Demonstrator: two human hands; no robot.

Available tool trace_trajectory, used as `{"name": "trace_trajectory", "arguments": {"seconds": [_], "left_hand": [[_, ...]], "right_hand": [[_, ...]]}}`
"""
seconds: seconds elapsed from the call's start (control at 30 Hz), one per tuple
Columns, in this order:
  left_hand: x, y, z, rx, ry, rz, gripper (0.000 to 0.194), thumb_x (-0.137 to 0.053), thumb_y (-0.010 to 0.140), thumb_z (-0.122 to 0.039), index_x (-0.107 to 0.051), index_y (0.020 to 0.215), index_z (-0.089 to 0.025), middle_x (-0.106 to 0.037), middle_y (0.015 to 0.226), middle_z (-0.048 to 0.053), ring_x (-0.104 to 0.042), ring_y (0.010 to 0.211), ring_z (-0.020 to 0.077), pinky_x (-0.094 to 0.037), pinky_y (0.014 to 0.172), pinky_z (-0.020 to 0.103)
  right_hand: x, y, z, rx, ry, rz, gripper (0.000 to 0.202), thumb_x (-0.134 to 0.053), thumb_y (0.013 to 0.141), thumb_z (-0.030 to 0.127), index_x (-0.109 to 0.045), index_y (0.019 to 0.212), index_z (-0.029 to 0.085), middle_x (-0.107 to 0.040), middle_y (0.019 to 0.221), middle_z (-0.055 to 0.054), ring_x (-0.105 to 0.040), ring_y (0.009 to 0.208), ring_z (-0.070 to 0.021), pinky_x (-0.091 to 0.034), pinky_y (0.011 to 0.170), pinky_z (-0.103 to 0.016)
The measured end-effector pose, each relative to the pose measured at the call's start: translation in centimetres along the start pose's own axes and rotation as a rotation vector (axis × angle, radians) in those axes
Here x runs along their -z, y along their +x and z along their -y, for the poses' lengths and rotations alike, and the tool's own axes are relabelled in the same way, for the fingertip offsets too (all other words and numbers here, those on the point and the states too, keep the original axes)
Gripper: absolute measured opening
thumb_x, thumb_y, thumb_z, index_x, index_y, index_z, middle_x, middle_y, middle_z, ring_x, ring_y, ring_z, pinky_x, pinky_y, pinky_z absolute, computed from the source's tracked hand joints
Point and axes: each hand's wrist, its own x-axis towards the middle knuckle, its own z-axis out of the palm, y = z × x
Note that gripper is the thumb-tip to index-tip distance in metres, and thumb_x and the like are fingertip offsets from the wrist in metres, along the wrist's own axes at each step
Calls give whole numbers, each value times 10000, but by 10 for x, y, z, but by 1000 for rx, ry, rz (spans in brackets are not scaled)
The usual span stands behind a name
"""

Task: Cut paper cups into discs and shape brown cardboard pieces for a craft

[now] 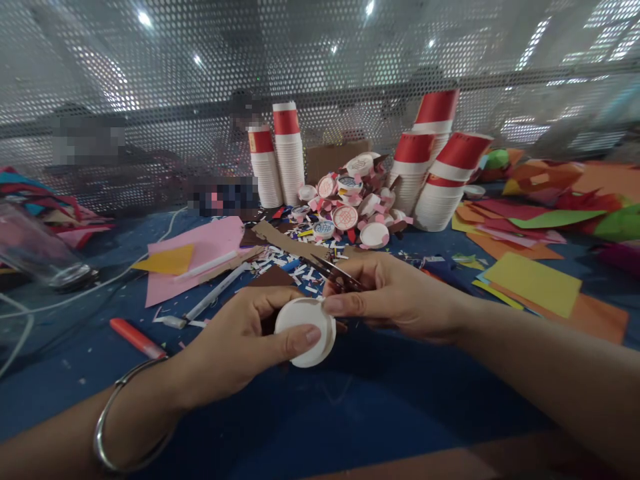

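My left hand (235, 347) is closed around a round white paper cup bottom (297, 317), thumb flat across its face and fingers behind. A low rim runs along the right side of this piece. Dark-handled scissors (343, 277) rest in my right hand (400, 293), their blades pointing up and left, away from me. The right thumb and a fingertip meet the upper right rim of the cup bottom. A small brown scrap shows under the right thumb, partly hidden. Beyond both hands lie many white paper snippets (300, 270).
Stacks of red-and-white paper cups (440, 187) stand at the back, around a heap of cut cup bottoms (345, 217). Coloured paper (533, 283) lies right, pink paper (200, 250) left. A red marker (136, 337), a glue gun-like stick (215, 293) and a clear tumbler (45, 247) are left.
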Motion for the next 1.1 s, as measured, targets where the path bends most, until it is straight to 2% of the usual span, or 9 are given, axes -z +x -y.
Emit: {"name": "trace_trajectory", "arguments": {"seconds": [0.13,0.23,0.43,0.6,0.77,0.87,0.97,1.1], "left_hand": [[2,0,2,32,-110,42,154,-784,876,-296,-734,846,-153,-623,713,-19,-522,606,68,-442,551,139],[2,1,3,44,-139,55,141,-804,861,-280,-748,855,-151,-638,718,-12,-531,605,64,-445,555,137],[4,3,2,11,-103,16,105,-800,858,-255,-785,913,-167,-668,781,12,-549,643,84,-468,588,168],[3,3,-2,32,-72,60,100,-816,836,-242,-757,818,-165,-608,720,-22,-503,617,72,-434,571,156],[1,6,2,-23,-141,-100,83,-779,888,-263,-770,959,-223,-740,817,4,-632,708,108,-479,649,190],[4,8,5,-113,-42,-202,76,-757,911,-290,-779,933,-221,-750,861,9,-649,768,117,-483,684,194],[9,8,8,-201,57,-316,70,-766,893,-273,-784,892,-205,-722,845,1,-624,785,114,-484,735,198],[9,7,7,-247,150,-359,62,-775,828,-201,-777,890,-197,-718,803,-1,-615,742,122,-486,706,211]], "right_hand": [[2,-1,0,14,53,60,215,-799,877,283,-641,851,141,-547,623,66,-343,492,-26,-204,429,-180],[2,1,0,29,47,72,214,-795,884,301,-648,874,145,-561,643,60,-362,507,-31,-222,441,-179],[0,1,2,80,-27,36,285,-804,873,370,-629,840,147,-557,647,54,-407,535,-49,-278,480,-191],[-3,0,6,100,-107,58,378,-832,821,469,-631,838,150,-529,677,53,-403,564,-62,-333,513,-203],[0,2,3,222,-300,-113,387,-747,885,530,-641,828,162,-573,723,25,-499,643,-96,-381,576,-224],[0,1,1,251,-424,-189,391,-675,939,543,-644,837,167,-546,718,30,-496,662,-100,-369,577,-224],[-1,-1,2,259,-546,-217,393,-608,983,542,-637,852,173,-544,726,23,-493,663,-106,-362,577,-227],[-4,-4,1,243,-661,-221,347,-612,986,522,-663,921,185,-618,813,-8,-531,724,-129,-389,623,-236]]}}
